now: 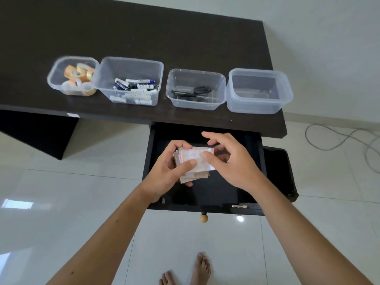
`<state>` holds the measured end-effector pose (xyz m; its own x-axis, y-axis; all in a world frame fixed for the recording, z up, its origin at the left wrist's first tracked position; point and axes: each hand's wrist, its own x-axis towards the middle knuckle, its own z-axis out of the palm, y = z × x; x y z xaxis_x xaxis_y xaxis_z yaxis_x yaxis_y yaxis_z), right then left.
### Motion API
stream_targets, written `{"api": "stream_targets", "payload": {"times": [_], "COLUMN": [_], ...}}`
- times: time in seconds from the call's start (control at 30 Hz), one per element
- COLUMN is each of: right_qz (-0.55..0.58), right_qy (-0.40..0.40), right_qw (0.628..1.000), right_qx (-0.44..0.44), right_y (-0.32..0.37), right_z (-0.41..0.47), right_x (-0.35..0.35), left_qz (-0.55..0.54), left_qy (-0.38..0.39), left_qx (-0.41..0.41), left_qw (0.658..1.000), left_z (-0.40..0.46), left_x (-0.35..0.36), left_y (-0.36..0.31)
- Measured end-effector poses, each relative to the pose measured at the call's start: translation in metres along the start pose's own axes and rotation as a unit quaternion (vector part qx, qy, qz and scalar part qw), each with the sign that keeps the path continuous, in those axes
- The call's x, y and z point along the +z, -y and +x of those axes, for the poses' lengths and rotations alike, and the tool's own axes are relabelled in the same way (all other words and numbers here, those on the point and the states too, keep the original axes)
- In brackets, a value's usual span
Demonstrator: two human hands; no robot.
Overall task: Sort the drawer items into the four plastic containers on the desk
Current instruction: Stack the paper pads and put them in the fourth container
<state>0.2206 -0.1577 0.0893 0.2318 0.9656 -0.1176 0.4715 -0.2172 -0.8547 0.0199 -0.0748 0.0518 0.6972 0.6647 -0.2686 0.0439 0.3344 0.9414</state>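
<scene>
Head view looks straight down on a small stack of paper cards [195,163], pale with orange print on the top one, held just above the open drawer [205,194]. Left hand [170,169] cradles the stack from below and the side, thumb pressed across its face. Right hand [224,159] comes in from the other side, thumb and a fingertip pinching the top card's edge, remaining fingers spread and lifted. Drawer interior is dark, with a round wooden knob [204,218] on its front.

Up on the dark desk [144,33], four clear plastic containers sit in a row near the front edge. Far left container [53,79] holds rolls of orange and pale tape [79,79]. Next container [158,68], touching the first, is larger and holds markers and pens [135,85] lying in a heap. Third container [222,79] holds black scissors [191,92] flat on its floor. Far right container [287,89] sits just beside the third, and nothing shows through its walls.

A grey cable [339,138] loops on the white tiled floor, and bare feet [191,272] show at the bottom edge
</scene>
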Motion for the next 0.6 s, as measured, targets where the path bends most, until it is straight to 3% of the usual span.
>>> {"api": "stream_targets", "payload": {"times": [0.13,0.37,0.6], "right_qz": [0.113,0.192,0.264], "right_qy": [0.028,-0.061,-0.134], "right_qw": [0.985,0.973,0.945], "right_qx": [0.124,0.11,0.139], "right_y": [0.025,0.053,0.043], "right_z": [-0.015,-0.025,0.003], "right_x": [-0.02,-0.074,-0.122], "left_qz": [-0.005,-0.021,-0.011], "left_qy": [0.009,0.001,-0.035], "left_qx": [-0.005,-0.059,-0.047], "left_qw": [1.0,0.998,0.998], "left_z": [-0.01,0.003,0.054], "left_x": [0.017,0.054,0.098], "left_y": [-0.046,-0.096,-0.126]}}
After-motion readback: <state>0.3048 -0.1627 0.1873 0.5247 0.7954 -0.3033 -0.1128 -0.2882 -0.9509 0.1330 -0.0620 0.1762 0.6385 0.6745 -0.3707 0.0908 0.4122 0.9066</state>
